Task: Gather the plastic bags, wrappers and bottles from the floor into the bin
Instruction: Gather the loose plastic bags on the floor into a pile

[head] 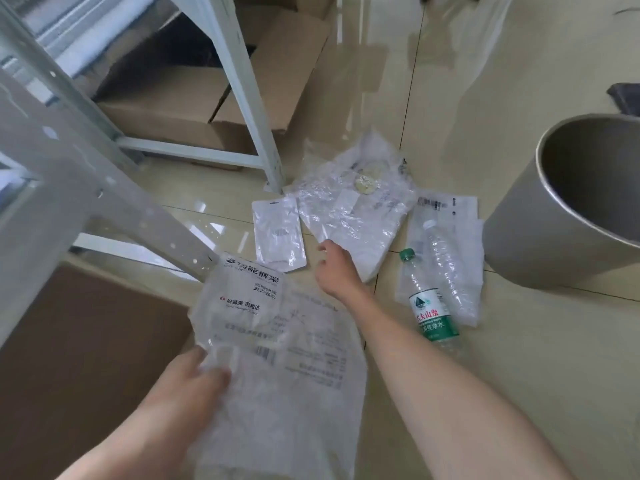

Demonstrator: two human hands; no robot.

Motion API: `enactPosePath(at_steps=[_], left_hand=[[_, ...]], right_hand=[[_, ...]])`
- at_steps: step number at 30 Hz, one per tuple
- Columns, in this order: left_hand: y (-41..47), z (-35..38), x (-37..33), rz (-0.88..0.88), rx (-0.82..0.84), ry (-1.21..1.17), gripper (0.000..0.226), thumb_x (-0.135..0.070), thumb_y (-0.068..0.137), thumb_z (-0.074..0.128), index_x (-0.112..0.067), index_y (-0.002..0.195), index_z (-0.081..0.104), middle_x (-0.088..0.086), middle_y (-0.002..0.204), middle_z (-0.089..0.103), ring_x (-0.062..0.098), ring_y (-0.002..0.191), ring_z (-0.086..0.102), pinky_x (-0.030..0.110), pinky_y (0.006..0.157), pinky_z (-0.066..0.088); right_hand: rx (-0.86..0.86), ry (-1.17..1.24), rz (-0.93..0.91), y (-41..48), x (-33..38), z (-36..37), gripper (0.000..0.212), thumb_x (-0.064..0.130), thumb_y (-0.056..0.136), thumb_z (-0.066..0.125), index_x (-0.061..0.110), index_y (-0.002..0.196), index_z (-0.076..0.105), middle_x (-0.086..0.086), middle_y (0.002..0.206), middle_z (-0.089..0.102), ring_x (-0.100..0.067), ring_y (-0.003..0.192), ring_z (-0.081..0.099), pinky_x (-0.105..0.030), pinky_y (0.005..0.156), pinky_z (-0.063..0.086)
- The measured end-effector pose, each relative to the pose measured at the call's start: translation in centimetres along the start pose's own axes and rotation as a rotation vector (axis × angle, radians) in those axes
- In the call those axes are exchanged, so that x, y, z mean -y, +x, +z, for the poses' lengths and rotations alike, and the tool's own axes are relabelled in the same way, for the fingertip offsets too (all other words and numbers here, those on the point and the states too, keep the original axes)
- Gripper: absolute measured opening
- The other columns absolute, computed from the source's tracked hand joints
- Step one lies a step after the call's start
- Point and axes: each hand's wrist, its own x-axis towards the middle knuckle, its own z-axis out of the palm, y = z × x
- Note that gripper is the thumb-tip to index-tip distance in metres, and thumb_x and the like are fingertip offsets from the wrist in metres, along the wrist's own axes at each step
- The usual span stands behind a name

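Note:
My left hand point(194, 379) grips a bunch of clear plastic bags point(277, 341) with black print, held above the floor. My right hand point(334, 268) reaches forward with its fingers apart, touching the near edge of a crumpled clear bag point(349, 206) on the tiles. A small white pouch point(278, 233) lies just left of that hand. To the right, a green-capped, green-labelled bottle point(429, 306) and a clear white-capped bottle point(446, 268) lie on a flat wrapper point(446, 209). The grey round bin point(540, 237) stands at the right, its inside dark.
White metal shelf legs point(249, 98) stand at the left and back, with open cardboard boxes point(194, 109) under them. A brown board point(79, 341) lies at the lower left. A clear plastic bag point(474, 39) hangs at the far right top. The floor is glossy beige tile.

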Motion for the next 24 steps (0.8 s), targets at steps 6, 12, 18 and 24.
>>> enactPosePath(at_steps=[6, 12, 18, 24], left_hand=[[2.1, -0.2, 0.5, 0.128, -0.011, 0.014, 0.028, -0.002, 0.094, 0.055, -0.025, 0.097, 0.071, -0.001, 0.086, 0.08, 0.016, 0.078, 0.076, 0.03, 0.069, 0.057], [2.5, 2.3, 1.7, 0.106, 0.038, -0.168, 0.03, -0.002, 0.097, 0.049, -0.022, 0.105, 0.07, 0.0, 0.083, 0.08, 0.014, 0.071, 0.076, 0.019, 0.05, 0.055], [1.9, 3.3, 1.2, 0.136, 0.05, -0.227, 0.027, -0.014, 0.1, 0.048, -0.03, 0.113, 0.066, -0.003, 0.092, 0.079, 0.017, 0.081, 0.076, 0.035, 0.071, 0.061], [2.2, 6.4, 0.1, 0.17, -0.016, -0.016, 0.031, -0.035, 0.099, 0.04, -0.015, 0.104, 0.064, 0.004, 0.099, 0.072, 0.023, 0.095, 0.067, 0.032, 0.079, 0.054]], right_hand=[[0.246, -0.516, -0.201, 5.9, -0.2, 8.6, 0.082, 0.013, 0.091, 0.059, 0.011, 0.154, 0.007, -0.013, 0.157, 0.022, -0.032, 0.141, 0.028, -0.041, 0.114, 0.028], [0.01, -0.715, -0.195, 4.4, -2.8, 7.8, 0.042, 0.015, 0.089, 0.06, 0.007, 0.129, 0.05, -0.015, 0.136, 0.04, -0.033, 0.127, 0.038, -0.041, 0.105, 0.033], [-0.254, -0.194, 0.2, 0.5, -3.5, 2.8, 0.026, 0.009, 0.092, 0.042, 0.005, 0.102, 0.066, -0.013, 0.108, 0.063, -0.035, 0.1, 0.061, -0.037, 0.077, 0.05], [-0.236, -0.132, -0.148, -4.9, 0.9, -4.5, 0.037, 0.034, 0.099, 0.037, 0.021, 0.065, 0.039, 0.004, 0.063, 0.048, -0.02, 0.062, 0.048, -0.031, 0.05, 0.03]])
